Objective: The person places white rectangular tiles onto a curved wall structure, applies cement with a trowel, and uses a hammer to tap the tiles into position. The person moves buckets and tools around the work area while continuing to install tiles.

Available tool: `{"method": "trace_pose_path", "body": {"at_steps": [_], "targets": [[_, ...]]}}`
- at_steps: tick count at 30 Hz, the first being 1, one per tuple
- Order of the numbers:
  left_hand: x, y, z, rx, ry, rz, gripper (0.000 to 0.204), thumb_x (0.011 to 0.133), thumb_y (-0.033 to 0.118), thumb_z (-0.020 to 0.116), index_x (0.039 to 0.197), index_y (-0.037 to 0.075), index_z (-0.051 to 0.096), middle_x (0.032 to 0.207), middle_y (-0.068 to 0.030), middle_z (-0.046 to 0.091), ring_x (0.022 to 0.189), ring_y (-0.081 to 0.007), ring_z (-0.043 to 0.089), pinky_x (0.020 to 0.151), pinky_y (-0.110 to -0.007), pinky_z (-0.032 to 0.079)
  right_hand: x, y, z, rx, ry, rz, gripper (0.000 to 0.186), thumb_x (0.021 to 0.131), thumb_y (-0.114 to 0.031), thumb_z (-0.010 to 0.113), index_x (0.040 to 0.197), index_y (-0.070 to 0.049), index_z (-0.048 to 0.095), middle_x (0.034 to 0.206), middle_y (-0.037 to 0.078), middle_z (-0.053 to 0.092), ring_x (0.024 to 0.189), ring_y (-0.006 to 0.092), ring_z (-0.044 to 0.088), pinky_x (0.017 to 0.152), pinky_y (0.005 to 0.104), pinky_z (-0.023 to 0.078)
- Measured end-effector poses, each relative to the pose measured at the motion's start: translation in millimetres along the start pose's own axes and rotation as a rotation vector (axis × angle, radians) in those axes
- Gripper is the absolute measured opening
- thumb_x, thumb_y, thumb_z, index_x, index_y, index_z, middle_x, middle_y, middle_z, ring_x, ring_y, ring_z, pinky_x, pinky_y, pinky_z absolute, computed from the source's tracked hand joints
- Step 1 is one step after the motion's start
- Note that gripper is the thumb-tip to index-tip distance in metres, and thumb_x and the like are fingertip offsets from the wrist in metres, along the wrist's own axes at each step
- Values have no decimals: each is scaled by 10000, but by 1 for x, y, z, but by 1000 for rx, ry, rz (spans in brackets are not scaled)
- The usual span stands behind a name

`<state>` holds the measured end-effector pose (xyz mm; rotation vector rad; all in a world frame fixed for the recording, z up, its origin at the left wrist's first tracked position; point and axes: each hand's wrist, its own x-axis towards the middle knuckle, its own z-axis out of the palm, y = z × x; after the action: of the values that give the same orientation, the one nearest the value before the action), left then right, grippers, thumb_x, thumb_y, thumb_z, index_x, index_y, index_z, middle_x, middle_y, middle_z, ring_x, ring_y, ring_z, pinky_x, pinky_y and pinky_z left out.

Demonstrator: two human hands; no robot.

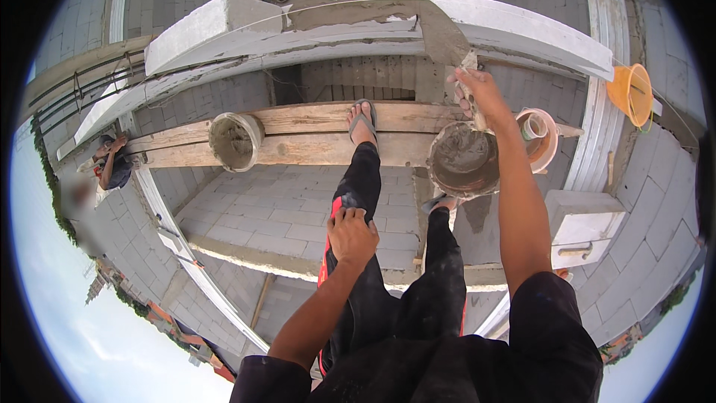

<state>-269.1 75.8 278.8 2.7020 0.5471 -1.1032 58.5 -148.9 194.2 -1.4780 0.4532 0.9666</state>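
A trowel (446,36) is gripped by its handle in the closed right hand (471,95), its mortar-smeared blade extended over the edge of the block wall (522,21); whether the mortar bed (339,13) is touched cannot be told. The left hand (353,239) is laid over the left knee, fingers loosely spread and bent, with nothing held.

The wall is crossed lengthwise by a thin string (335,3). On the near side, two wooden planks (309,151) are spanned across the gap, and the left foot (363,121) is planted on them. To its right, room is taken up by a round basin (464,186) of mortar, just below the right hand. Beside it a pinkish bucket (550,151), with a white cup (534,127) inside, is partly hidden by the forearm. Farther left, the planks are occupied by a pale bucket (254,133) of mortar. A yellow bucket (617,95) is seen at far right. Co-workers are seen at far left (115,168) and beyond the wall.
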Motion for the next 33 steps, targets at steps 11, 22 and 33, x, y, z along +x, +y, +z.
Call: {"method": "trace_pose_path", "body": {"at_steps": [11,22,33], "targets": [[-7,10,6,31,-52,-21,340,900,299,701,1180,110,731,1262,-46,698,1314,-265,545,1138,-469,385,-151,220,-53,-931,311,255,465,1013,-397,598,1231,12,634,1069,228,729,1017,399,716,866,481,562],[-5,32,20,215,28,61,289,868,258,761,1122,119,752,1208,-34,720,1262,-248,593,1075,-425,441,-73,324,-54,-893,219,369,559,939,-527,679,1162,-17,724,1163,232,723,1127,402,691,966,487,551],[-3,54,9,238,-11,37,317,883,285,725,1141,104,755,1233,-26,716,1269,-249,580,1102,-425,412,-157,276,-161,-1069,89,66,493,889,-430,740,1186,-36,729,1040,194,761,987,395,733,899,497,569]]}}
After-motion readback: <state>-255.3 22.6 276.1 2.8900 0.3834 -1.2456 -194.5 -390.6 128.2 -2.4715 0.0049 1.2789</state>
